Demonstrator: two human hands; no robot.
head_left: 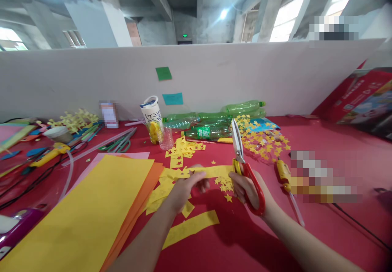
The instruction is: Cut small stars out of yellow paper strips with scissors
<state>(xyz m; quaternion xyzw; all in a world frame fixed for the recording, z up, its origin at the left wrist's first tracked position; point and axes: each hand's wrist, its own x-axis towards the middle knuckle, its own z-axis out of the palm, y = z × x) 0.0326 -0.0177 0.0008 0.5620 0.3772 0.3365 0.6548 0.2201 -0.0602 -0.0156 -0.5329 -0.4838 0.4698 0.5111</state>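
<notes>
A yellow strip (216,170) stretches between my two hands, above the red table. My left hand (193,183) has its fingers closed on the strip's left end. My right hand (246,188) pinches the right end and also holds red-handled scissors (238,143), whose blades point up. Small yellow stars (225,183) lie below the strip. Yellow scraps (159,194) are beside and under my left hand. Another yellow strip (192,228) lies nearer to me. Star-cut scraps (183,149) lie farther back.
Yellow sheets (92,206) and orange sheets cover the left front. Green bottles (211,131) and a white cup (152,112) stand or lie near the partition (122,80). More stars (263,141) are at the right back, near a yellow glue gun (283,174). Green scissors (121,141) lie at left.
</notes>
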